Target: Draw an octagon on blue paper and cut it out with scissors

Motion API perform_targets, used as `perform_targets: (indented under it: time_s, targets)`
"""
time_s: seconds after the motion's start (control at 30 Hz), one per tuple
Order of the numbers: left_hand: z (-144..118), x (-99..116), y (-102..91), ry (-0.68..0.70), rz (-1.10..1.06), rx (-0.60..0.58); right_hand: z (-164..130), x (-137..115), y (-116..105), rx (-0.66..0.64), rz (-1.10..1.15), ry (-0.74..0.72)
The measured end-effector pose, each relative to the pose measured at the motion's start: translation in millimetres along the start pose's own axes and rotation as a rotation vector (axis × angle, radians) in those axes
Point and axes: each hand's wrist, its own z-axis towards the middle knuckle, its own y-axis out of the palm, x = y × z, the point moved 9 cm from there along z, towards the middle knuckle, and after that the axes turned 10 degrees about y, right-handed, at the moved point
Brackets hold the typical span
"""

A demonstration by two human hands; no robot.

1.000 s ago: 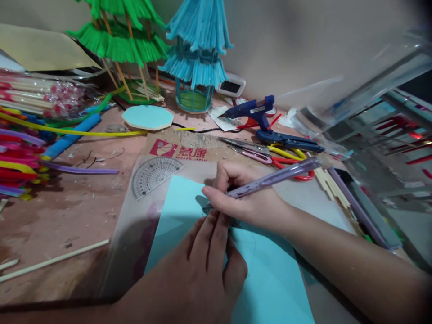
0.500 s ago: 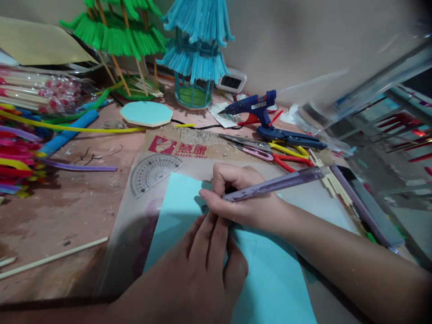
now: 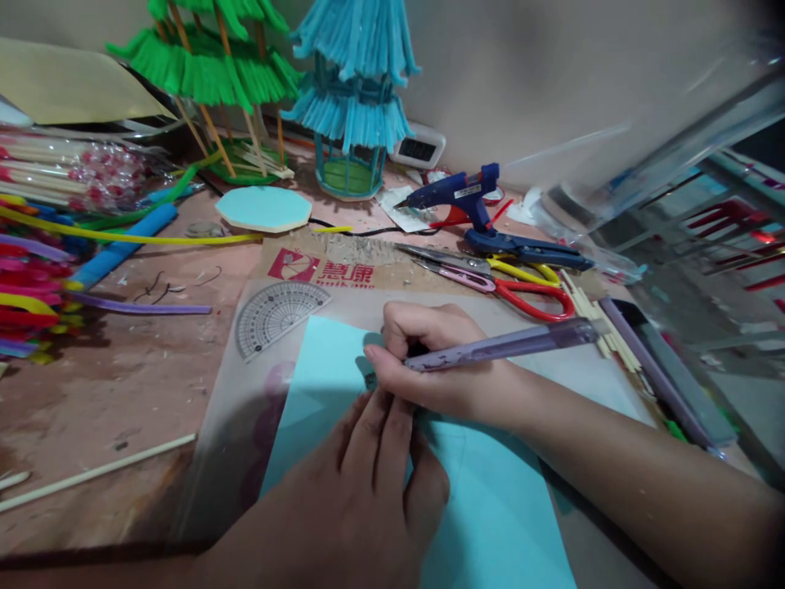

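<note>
My right hand [image 3: 441, 364] is closed around a purple pen [image 3: 503, 343], whose back end points to the right; the tip is hidden behind my fingers. A light blue sheet of paper [image 3: 491, 523] lies beneath both hands, with faint lines on it. My left hand [image 3: 368, 474] presses on the sheet with fingers stretched forward, their tips meeting the right hand. A small dark-marked edge [image 3: 370, 381] shows just ahead of the left fingertips, too little of it to name. Left of the paper's top corner sits a clear protractor [image 3: 282, 315].
Scissors with red handles [image 3: 533, 298] and a blue glue gun [image 3: 459, 196] lie beyond the paper. Behind stand a green tiered model [image 3: 214, 69] and a blue one [image 3: 352, 106], near a blue-topped octagon [image 3: 263, 208]. Colourful fuzzy stems [image 3: 30, 303] fill the left; a thin stick [image 3: 98, 473] lies nearer.
The pen's back end has dipped slightly, and the red scissor handle behind it shows more fully. Both hands stay almost in place; the whole view has shifted a little.
</note>
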Motion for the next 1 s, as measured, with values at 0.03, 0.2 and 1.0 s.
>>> perform_targets:
  time_s: [0.03,0.2,1.0]
  targets:
    - [-0.1,-0.8,-0.7,-0.006,0.002,0.004,0.4,0.3,-0.4,-0.001,-0.005,0.008]
    - [1.5,-2.2,-2.5,-0.005,0.006,0.011,2.7,2.0,-2.5,-0.033,0.0,0.042]
    - [-2.2,-0.2,-0.2,0.005,-0.018,0.011,0.2,2.9,-19.7,-0.022,-0.001,-0.012]
